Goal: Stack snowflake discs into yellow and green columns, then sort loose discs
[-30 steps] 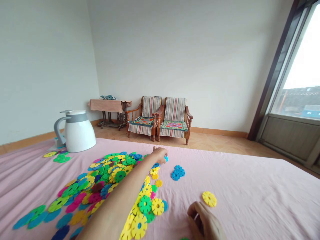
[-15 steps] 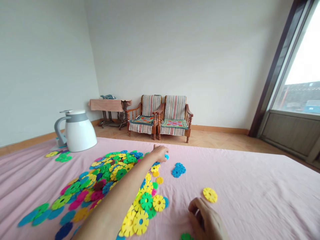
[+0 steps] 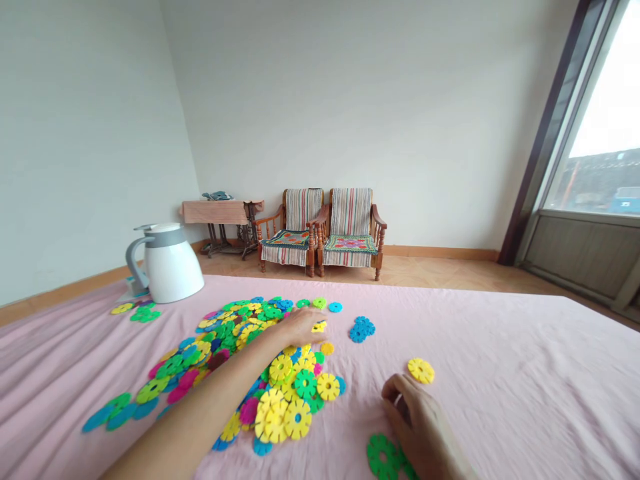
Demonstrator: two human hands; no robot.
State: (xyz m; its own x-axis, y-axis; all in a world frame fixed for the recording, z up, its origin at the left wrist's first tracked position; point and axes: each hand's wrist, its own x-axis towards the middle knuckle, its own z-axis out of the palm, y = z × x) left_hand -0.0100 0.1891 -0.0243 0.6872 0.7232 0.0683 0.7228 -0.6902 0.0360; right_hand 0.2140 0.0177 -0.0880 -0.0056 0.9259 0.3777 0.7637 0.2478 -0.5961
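Note:
My left hand [image 3: 303, 325] reaches over the right edge of a pile of flower-shaped plastic discs [image 3: 245, 330] in several colours. Its fingers are apart around a yellow disc [image 3: 319, 327], touching or just over it. My right hand [image 3: 423, 420] rests on the cloth with its fingers curled and thumb and index tips close together; nothing shows in them. Just beyond its knuckles lies a single yellow disc [image 3: 421, 371]. Green discs [image 3: 384, 457] lie beside its palm, partly hidden by it. A small group of blue discs [image 3: 361, 329] sits between the hands, farther back.
A white and grey jug [image 3: 173, 267] stands at the back left of the pink cloth [image 3: 525, 373], with a few discs [image 3: 145, 313] near it. A lone blue disc [image 3: 335, 307] lies behind the left hand. Two wooden armchairs [image 3: 350, 220] stand beyond the table.
My left hand has drawn back toward me and to the left, from near the blue disc to the yellow one. My right hand keeps nearly the same place; the view has shifted slightly.

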